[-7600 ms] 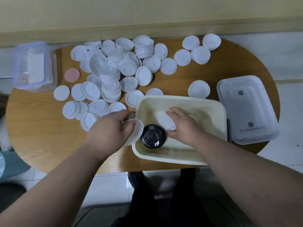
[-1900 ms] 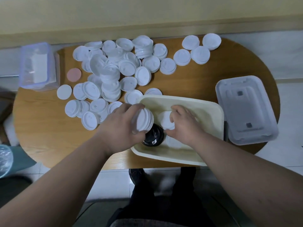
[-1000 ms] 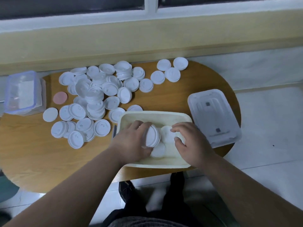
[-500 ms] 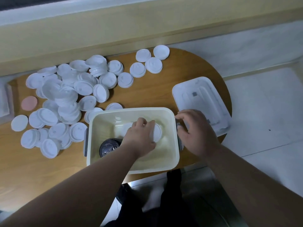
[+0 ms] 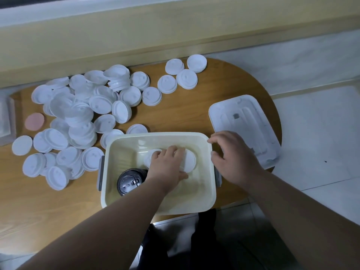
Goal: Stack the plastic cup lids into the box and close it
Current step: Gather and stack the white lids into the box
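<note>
A cream box [image 5: 198, 203] stands open near the table's front edge. Inside it, my left hand [image 5: 167, 166] presses down on a stack of white cup lids [image 5: 190, 160] at the far right of the box floor. A black lid [image 5: 129, 182] lies at the box's left. My right hand [image 5: 233, 156] hovers just outside the box's right rim, fingers apart, holding nothing. The box's translucent cover [image 5: 245, 127] lies flat to the right. Many loose white lids [image 5: 81, 115] are spread over the table's left half.
A pink disc [image 5: 35, 121] lies at the far left beside a clear container [image 5: 5, 121] cut by the frame edge. Three white lids [image 5: 183, 73] sit apart at the back. The wooden table [image 5: 39, 215] ends rounded on the right, over tiled floor.
My left hand carried a stack of white lids into the box and set it down at the right side. My right hand left the box and moved to its right rim.
</note>
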